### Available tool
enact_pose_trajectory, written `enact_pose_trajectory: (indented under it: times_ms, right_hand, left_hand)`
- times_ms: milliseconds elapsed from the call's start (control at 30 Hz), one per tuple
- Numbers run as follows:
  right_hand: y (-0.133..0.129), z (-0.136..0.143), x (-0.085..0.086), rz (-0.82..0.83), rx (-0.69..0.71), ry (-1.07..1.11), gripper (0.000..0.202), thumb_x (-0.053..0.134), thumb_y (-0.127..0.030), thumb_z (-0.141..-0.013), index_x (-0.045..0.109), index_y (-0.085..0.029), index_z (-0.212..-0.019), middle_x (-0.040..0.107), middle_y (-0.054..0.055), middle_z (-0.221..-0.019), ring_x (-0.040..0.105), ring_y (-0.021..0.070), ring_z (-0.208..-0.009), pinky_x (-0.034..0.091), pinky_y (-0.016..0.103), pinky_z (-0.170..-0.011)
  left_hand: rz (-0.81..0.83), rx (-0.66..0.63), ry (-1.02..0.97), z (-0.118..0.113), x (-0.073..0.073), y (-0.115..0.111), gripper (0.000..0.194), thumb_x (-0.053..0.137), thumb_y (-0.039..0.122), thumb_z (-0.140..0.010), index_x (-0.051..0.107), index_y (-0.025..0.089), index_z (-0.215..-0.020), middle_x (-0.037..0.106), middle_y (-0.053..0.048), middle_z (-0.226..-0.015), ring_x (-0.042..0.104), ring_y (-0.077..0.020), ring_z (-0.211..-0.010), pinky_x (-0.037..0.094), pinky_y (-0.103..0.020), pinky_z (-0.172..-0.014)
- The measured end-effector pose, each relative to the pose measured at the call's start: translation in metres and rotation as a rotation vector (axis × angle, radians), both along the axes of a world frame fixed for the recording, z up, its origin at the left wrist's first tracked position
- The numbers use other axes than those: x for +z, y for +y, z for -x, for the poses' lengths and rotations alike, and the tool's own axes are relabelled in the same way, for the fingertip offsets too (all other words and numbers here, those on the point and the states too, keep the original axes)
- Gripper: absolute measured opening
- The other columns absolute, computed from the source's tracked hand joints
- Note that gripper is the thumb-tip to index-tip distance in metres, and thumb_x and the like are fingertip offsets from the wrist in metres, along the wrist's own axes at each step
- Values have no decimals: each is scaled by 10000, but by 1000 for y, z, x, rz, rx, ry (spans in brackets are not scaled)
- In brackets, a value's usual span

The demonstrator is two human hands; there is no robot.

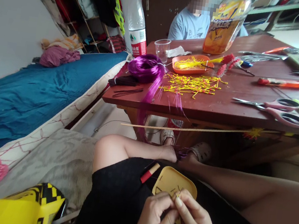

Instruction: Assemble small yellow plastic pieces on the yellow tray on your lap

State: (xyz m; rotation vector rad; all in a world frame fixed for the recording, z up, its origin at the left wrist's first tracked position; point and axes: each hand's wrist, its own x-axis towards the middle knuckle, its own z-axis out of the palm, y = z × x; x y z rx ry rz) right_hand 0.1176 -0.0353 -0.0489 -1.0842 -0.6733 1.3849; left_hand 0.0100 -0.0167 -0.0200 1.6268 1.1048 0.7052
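My left hand (157, 215) and my right hand (195, 218) meet over my lap, fingertips pinched together. A small dark and yellowish bit shows between them, too tiny to name. Under the fingers, a yellow tray (170, 174) rests on my black clothing and holds several short dark pieces. Just left of the tray lies a small red and tan item (149, 173), its kind unclear. Both palms are turned away from view.
On the table (219, 109) lie purple thread (147, 67), yellow red-tipped stems (192, 84), an orange tray (191, 71), scissors (275, 109), a bottle of amber drink (223, 29) and a water bottle (136, 21). A thin stick (180, 128) crosses below the edge. A person (191, 25) sits opposite.
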Motion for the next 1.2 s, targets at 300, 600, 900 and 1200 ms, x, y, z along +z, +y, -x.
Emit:
enact_pose_trajectory:
  times_ms: [300, 600, 900, 1200]
  right_hand:
    - [-1, 5, -1, 28, -41, 34, 184, 713, -370, -680, 695, -188, -662, 544, 7, -624, 536, 135, -603, 487, 230, -590]
    - [7, -12, 4, -261, -21, -562, 139, 588, -295, -809, 649, -193, -737, 590, 27, -674, 589, 149, -626, 491, 205, -569]
    - [-9, -6, -1, -366, -48, -858, 203, 431, -327, -911, 601, -220, -879, 608, -28, -592, 552, 84, -425, 465, 150, -486]
    - [-1, -11, 7, -331, 189, -831, 220, 413, -271, -898, 583, -203, -776, 599, 11, -672, 579, 135, -599, 451, 203, -572]
  left_hand:
    - [-415, -102, 147, 2, -1, -3, 253, 343, 188, -878, 563, 176, -755, 637, -96, -722, 586, -190, -683, 446, -277, -630]
    - [-181, 39, 189, 14, 0, -2, 117, 479, 241, -841, 553, 178, -776, 617, -54, -712, 574, -166, -646, 439, -243, -580]
    - [-242, 50, 506, 12, 43, 26, 154, 541, 179, -816, 571, 182, -664, 639, -7, -703, 559, -189, -742, 383, -311, -686]
    - [-529, -41, 532, 7, 22, 23, 249, 411, 59, -813, 490, 171, -606, 560, -7, -625, 489, -163, -670, 344, -317, -689]
